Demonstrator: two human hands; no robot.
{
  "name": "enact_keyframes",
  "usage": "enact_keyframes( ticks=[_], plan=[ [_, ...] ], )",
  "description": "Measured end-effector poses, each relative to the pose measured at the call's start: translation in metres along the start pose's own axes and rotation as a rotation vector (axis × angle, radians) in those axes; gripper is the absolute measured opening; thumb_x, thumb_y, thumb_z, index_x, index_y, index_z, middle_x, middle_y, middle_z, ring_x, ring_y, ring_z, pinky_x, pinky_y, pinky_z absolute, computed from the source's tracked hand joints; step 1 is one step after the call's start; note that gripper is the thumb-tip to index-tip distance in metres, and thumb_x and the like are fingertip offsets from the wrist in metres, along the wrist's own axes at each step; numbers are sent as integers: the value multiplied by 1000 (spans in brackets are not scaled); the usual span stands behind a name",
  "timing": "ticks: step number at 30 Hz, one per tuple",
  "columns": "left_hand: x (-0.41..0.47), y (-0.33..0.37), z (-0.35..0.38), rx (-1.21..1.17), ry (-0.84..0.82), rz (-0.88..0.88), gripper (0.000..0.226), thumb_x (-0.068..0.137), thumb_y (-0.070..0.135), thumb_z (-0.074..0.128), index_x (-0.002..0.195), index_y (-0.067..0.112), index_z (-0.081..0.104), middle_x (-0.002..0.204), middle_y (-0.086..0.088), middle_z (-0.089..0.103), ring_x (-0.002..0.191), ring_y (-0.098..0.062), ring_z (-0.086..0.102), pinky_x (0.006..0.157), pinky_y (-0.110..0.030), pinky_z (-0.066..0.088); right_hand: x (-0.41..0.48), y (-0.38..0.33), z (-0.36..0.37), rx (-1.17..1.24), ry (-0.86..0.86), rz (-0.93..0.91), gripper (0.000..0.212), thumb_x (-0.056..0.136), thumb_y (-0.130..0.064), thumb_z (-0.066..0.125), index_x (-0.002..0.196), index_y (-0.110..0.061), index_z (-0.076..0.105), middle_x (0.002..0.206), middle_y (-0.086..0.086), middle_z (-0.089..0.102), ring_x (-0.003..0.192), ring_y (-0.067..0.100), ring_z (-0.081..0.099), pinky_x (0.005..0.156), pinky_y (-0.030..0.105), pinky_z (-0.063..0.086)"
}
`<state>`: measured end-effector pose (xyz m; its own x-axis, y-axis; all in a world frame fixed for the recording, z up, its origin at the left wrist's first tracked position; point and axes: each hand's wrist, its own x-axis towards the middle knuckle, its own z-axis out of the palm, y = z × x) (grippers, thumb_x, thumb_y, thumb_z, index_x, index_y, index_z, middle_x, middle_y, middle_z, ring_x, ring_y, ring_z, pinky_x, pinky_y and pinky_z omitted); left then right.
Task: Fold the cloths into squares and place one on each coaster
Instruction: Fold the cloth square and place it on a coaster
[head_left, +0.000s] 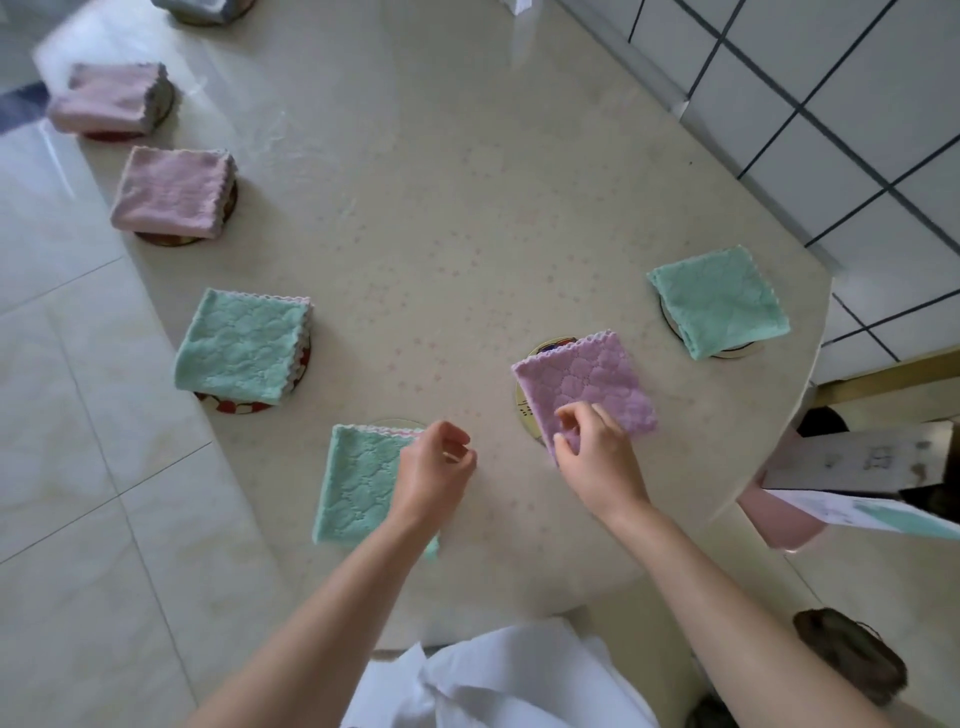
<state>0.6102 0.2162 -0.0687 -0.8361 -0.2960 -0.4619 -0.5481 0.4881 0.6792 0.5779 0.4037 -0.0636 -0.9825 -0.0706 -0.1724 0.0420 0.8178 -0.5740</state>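
Observation:
A folded purple cloth (587, 387) lies on a round coaster (523, 402) near the table's front right. My right hand (595, 447) pinches its near corner. My left hand (434, 470) hovers with loosely curled fingers over the right edge of a folded green cloth (358, 483), holding nothing. A coaster rim (397, 423) peeks out behind that green cloth. Folded cloths lie on coasters around the table: green (719, 301) at right, green (241, 345) at left, pink (174, 192) and pink (111, 98) farther left.
The round pale table (441, 208) has its edge close to me. A white tiled wall (831, 104) stands at the back right. A pink stool (779, 519) and papers (857, 512) sit beyond the right edge. Glossy floor tiles (78, 467) lie at left.

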Motion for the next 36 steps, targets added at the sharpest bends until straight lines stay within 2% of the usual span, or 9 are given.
enact_keyframes(
  ticks=[3,7,12,16,20,23,28,33,36],
  plan=[
    [-6,-32,-33,-4,50,21,16,78,11,68,89,22,62,76,8,63,67,-8,60,59,-5,38,-25,-31,34,133,-58,77,17,79,-4,63,96,-9,63,86,4,62,79,21,59,81,36,49],
    [-13,-80,-69,33,111,50,26,75,7,69,98,16,62,91,1,57,84,-18,57,76,-23,40,-49,-70,70,244,-135,327,25,83,-12,64,107,-8,62,98,5,67,85,16,60,76,16,40],
    [-16,-125,-102,75,26,44,38,75,9,70,111,14,57,105,-3,52,96,-21,55,88,-34,46,-67,-103,99,276,-90,549,32,83,-20,65,113,-9,60,110,6,67,104,22,60,81,22,40],
    [-9,-134,-111,-115,-129,-190,29,79,15,70,105,14,56,98,-4,65,88,-25,64,84,-43,54,-71,-117,104,317,-51,676,30,84,-24,64,110,-8,61,109,9,67,104,25,59,74,23,37],
    [1,-128,-115,-287,-212,-343,20,80,15,69,95,5,62,75,-8,62,59,-19,54,59,-31,52,-66,-121,105,338,-62,717,27,83,-30,64,100,-9,62,97,8,66,94,25,60,69,25,37],
    [6,-123,-117,-341,-252,-395,17,82,16,69,89,3,61,68,-9,57,59,-20,51,61,-30,48,-65,-121,106,341,-87,719,26,82,-32,63,95,-10,63,89,6,65,85,24,59,66,26,38],
    [9,-112,-123,-313,-320,-356,19,84,19,70,88,2,62,61,-7,50,52,-17,42,53,-28,35,-67,-114,110,320,-95,709,30,82,-27,64,105,-8,62,102,11,67,98,29,61,76,30,44],
    [17,-108,-129,-191,-345,-226,6,86,10,65,90,11,61,89,-11,66,77,-22,62,73,-39,55,-74,-117,116,302,-68,722,22,82,-20,62,95,-3,63,98,14,68,92,30,62,73,31,45],
    [27,-107,-133,-112,-394,-154,8,87,8,63,94,12,61,93,-10,66,81,-22,62,71,-37,53,-82,-120,123,302,-28,762,21,81,-19,63,94,-2,63,98,15,68,92,32,63,73,32,46]
  ],
)
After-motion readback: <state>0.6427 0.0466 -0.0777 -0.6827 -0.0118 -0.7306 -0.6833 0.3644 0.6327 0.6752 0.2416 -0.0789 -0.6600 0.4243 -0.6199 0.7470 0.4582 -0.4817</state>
